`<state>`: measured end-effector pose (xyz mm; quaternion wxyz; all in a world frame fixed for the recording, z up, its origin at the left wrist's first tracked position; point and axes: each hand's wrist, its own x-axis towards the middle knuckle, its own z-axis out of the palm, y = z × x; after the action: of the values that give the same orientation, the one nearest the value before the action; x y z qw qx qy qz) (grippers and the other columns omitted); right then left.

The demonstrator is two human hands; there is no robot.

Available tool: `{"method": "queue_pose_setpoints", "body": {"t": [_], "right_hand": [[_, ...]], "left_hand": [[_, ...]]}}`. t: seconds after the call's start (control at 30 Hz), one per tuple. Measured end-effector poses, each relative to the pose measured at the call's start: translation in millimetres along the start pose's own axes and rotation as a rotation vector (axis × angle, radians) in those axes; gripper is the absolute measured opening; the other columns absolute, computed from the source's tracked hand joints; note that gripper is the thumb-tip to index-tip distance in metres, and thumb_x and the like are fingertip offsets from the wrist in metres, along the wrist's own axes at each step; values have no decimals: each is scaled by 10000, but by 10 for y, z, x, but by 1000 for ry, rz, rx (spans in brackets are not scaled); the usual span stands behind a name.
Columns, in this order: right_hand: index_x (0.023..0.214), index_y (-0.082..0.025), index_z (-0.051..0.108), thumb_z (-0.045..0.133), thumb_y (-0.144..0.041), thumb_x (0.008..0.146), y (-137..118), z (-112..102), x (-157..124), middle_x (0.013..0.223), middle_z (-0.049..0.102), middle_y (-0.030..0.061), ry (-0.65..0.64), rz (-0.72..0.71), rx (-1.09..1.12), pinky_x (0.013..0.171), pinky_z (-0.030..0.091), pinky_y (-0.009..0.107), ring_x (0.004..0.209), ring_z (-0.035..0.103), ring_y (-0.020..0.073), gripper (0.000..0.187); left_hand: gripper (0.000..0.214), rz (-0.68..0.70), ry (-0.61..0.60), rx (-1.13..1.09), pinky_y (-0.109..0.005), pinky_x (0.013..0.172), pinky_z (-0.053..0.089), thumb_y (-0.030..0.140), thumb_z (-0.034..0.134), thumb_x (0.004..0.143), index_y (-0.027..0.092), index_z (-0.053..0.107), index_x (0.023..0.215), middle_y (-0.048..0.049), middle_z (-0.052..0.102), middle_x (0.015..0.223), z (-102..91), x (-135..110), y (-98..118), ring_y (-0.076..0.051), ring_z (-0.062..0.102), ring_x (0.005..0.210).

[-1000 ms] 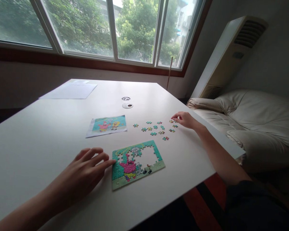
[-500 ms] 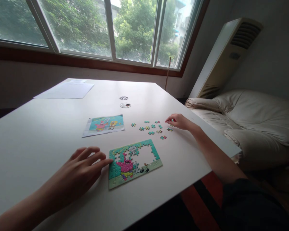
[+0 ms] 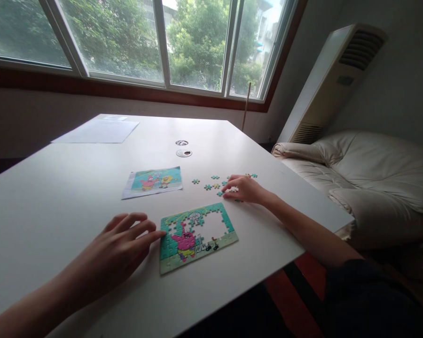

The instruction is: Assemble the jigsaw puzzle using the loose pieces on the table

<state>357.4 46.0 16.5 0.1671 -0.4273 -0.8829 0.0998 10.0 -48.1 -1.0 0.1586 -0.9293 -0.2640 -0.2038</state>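
A jigsaw puzzle [image 3: 176, 266] with cartoon figures lies near the table's front edge, with a large gap at its upper right and a smaller one at upper left. My left hand [image 3: 129, 239] rests on the table beside it, fingers spread, the index fingertip touching the puzzle's left edge. Beyond the puzzle, my right hand [image 3: 246, 189] is over the loose pieces, thumb and index finger closed around a teal puzzle piece [image 3: 220, 193]. Several other loose pieces [image 3: 207, 187] lie around it; some are partly hidden under this hand.
A printed picture [image 3: 151, 180] of the cartoon lies behind the puzzle. White sheets [image 3: 95, 131] are at the table's far left. Two round inserts [image 3: 184, 153] are set in the white table [image 3: 91, 188]. A cream sofa [image 3: 380, 173] stands to the right.
My right hand has moved left and slightly nearer, from the right end of the loose pieces to the teal one. A piece that was by its fingers lies uncovered. My left hand stays put.
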Motion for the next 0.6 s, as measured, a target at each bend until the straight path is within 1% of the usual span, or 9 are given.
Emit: {"method": "queue_pose_setpoints", "body": {"t": [0.13, 0.27, 0.4, 0.5, 0.6], "right_hand": [[856, -190, 715, 654, -253, 777, 15, 17, 14, 879, 631, 45, -5, -31, 83, 655, 393, 232, 704, 554, 117, 118], [839, -174, 675, 674, -231, 746, 22, 41, 26, 862, 633, 42, 14, -46, 110, 682, 391, 238, 766, 551, 138, 109], [790, -177, 656, 660, -191, 737, -10, 73, 20, 794, 651, 19, 44, -16, 138, 665, 382, 236, 713, 520, 125, 54], [786, -164, 651, 639, -199, 742, -52, 79, 24, 778, 661, 15, 82, -1, 271, 633, 387, 228, 663, 508, 103, 58], [823, -149, 671, 636, -264, 751, -102, 66, 41, 721, 653, 16, 119, 22, 438, 570, 378, 220, 606, 499, 86, 140]], "left_hand": [[265, -34, -16, -23, -337, 766, 381, 159, 457, 875, 258, 631, 1049, -33, 658, 904, -10, -1, 19, -233, 527, 940], [269, -62, -30, -32, -344, 772, 385, 160, 440, 886, 259, 637, 1039, -39, 658, 900, -21, 12, 41, -236, 530, 942], [264, -39, -32, -22, -340, 760, 393, 161, 447, 884, 251, 631, 1050, -39, 659, 906, -23, 16, 33, -234, 532, 932], [265, -36, -28, -24, -338, 753, 392, 160, 452, 879, 254, 635, 1045, -37, 662, 901, -17, 11, 21, -232, 539, 927], [271, -52, -22, -44, -335, 758, 391, 164, 455, 875, 267, 643, 1039, -33, 665, 895, -12, 6, 21, -226, 548, 926]]}}
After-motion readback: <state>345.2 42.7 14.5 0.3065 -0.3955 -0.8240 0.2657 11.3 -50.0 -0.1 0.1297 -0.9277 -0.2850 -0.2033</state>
